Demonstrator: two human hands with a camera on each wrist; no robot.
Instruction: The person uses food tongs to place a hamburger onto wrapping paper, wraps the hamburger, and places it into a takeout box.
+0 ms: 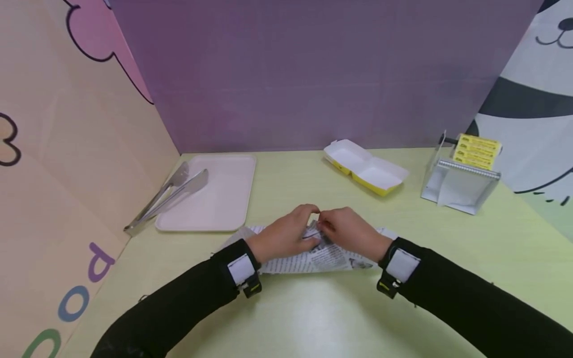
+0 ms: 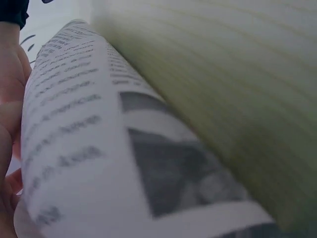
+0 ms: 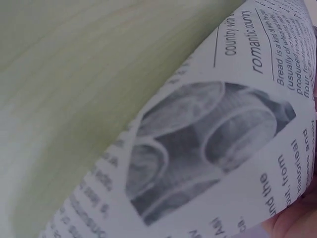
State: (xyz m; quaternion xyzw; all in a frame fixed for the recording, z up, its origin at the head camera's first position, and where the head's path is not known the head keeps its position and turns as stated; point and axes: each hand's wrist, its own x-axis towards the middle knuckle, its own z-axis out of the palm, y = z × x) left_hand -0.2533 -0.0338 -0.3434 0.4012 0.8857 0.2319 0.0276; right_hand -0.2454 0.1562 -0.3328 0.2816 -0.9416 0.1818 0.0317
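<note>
A sheet of newsprint-style wrapping paper (image 1: 309, 263) lies near the middle of the table, folded up toward the hands. My left hand (image 1: 284, 237) grips it from the left, thumb along the near side and fingers arched over the top. From the right, my right hand (image 1: 351, 231) pinches the paper's upper edge with curled fingers, its fingertips right beside those of the left. Both wrist views show the printed paper (image 2: 74, 148) bulging close to the camera. Whatever the paper may cover is hidden. Fingertips (image 3: 297, 220) show behind the sheet in the right wrist view.
At the back left, metal tongs (image 1: 157, 203) lean across a pale tray (image 1: 224, 194). An opened white-and-yellow clamshell box (image 1: 378, 171) sits behind the hands. At the back right stands a white dispenser (image 1: 465, 186) with yellow packs (image 1: 476, 151). Walls border the table's back and left.
</note>
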